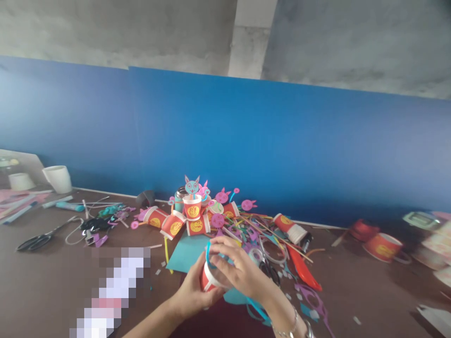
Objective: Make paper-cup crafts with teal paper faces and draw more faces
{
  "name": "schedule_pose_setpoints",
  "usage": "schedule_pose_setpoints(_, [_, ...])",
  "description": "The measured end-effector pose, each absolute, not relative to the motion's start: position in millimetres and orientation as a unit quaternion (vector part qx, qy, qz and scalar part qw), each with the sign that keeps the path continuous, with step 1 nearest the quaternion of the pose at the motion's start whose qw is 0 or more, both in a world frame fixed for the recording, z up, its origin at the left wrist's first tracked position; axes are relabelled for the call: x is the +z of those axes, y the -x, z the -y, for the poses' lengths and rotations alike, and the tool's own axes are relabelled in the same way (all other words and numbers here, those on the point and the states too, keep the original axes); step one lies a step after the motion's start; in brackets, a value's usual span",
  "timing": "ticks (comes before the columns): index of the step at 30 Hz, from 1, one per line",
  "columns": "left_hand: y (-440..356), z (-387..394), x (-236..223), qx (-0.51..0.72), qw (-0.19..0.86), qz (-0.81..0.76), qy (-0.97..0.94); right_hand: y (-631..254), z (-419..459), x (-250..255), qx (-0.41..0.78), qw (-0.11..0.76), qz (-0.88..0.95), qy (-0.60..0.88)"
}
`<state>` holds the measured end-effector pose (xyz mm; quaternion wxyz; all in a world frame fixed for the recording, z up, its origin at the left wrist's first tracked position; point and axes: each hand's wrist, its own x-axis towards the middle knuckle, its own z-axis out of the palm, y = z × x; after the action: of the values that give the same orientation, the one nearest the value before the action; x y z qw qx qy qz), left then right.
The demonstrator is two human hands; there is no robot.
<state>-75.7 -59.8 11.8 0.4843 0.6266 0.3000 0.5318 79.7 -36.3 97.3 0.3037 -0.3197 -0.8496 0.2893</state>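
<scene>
Near the front middle of the table, my left hand (196,286) wraps round a red paper cup (207,280) with a white rim, tilted with its mouth toward me. A bright blue pipe cleaner (208,256) curves up at the cup's rim. My right hand (239,267) reaches over the cup's mouth, its bent fingers at the top of this blue piece and partly hiding the opening. Under and behind both hands lies a teal paper sheet (183,251). Just beyond, several finished red cups stand or lie in a heap, one topped by a blue cat-face cutout (192,186).
Pipe cleaners, paper scraps and scissors (270,272) clutter the right side, beside a red-handled tool (305,270). Black scissors (38,241) and a white cup (58,179) are at left. Another red cup (383,248) sits far right. A blue partition (225,136) backs the table.
</scene>
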Motion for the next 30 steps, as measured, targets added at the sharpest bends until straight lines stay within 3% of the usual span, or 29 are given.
schedule_pose_setpoints(4, [74.6, 60.5, 10.1, 0.507, 0.454, -0.309, -0.664, -74.3, 38.8, 100.0, 0.220, 0.310, 0.854, 0.355])
schedule_pose_setpoints(13, [81.6, 57.6, 17.6, 0.559, 0.426, -0.344, -0.623, -73.7, 37.0, 97.7, 0.242, 0.356, 0.845, 0.316])
schedule_pose_setpoints(20, [87.9, 54.0, 15.7, 0.591, 0.412, -0.330, -0.611, -76.5, 43.6, 103.9, 0.214, 0.271, 0.876, 0.337])
schedule_pose_setpoints(26, [88.0, 57.9, 16.6, 0.548, 0.381, -0.332, -0.666, -87.3, 45.2, 103.6, 0.260, 0.180, 0.880, 0.355])
schedule_pose_setpoints(30, [87.8, 59.7, 19.8, 0.524, 0.356, -0.328, -0.701, -88.0, 46.9, 107.5, 0.259, 0.170, 0.878, 0.366])
